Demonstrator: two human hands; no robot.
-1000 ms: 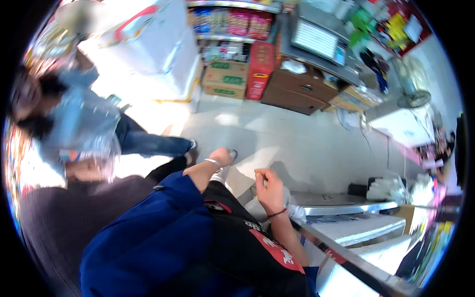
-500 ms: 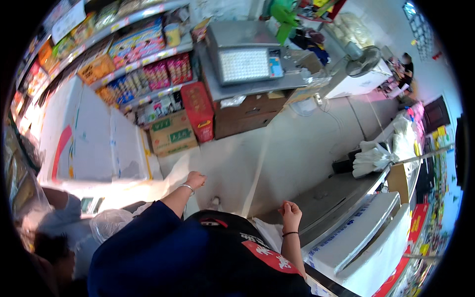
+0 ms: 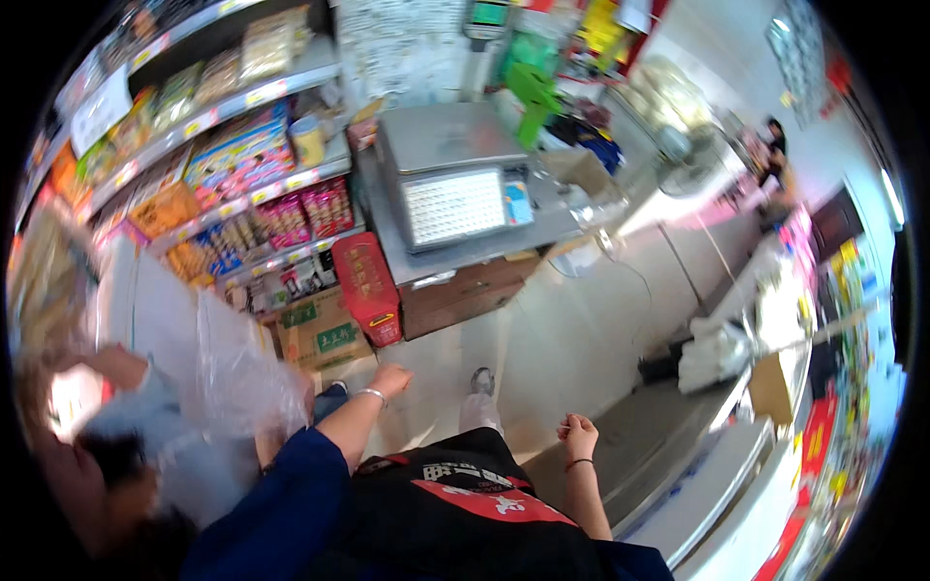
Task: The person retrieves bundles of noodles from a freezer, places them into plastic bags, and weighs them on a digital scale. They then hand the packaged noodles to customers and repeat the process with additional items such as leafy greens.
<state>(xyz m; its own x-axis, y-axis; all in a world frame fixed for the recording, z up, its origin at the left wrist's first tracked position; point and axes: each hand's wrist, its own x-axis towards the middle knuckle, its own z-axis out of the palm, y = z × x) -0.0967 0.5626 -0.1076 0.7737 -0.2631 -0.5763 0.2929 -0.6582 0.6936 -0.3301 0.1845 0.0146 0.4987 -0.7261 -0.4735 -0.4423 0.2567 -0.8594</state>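
My left hand [image 3: 392, 381], a silvery bangle at its wrist, is loosely curled in front of me over the floor, with nothing visible in it. The nearest things to it are a cardboard carton [image 3: 322, 334] and a red box [image 3: 366, 281]. On the right, my right hand [image 3: 578, 436] hangs with bent fingers and a dark band round the wrist; it too appears to hold nothing. It is beside a long grey counter [image 3: 639, 455], apart from it. A black apron [image 3: 436, 494] covers my front, and my shoe [image 3: 482, 381] shows ahead on the floor.
A weighing scale [image 3: 455, 184] stands on a drawered cabinet [image 3: 465, 298] ahead. Snack shelves [image 3: 232, 208] line the left. Close at my left is another person [image 3: 165, 455] beside a clear plastic bag [image 3: 242, 368]. White foam boxes [image 3: 702, 484] stand at right; a fan [image 3: 693, 160] is farther back.
My view has moved forward, so the scale cabinet and cartons sit nearer. My foot has come out ahead on the floor. Both hands remain curled. The clear plastic bag at left now stands higher.
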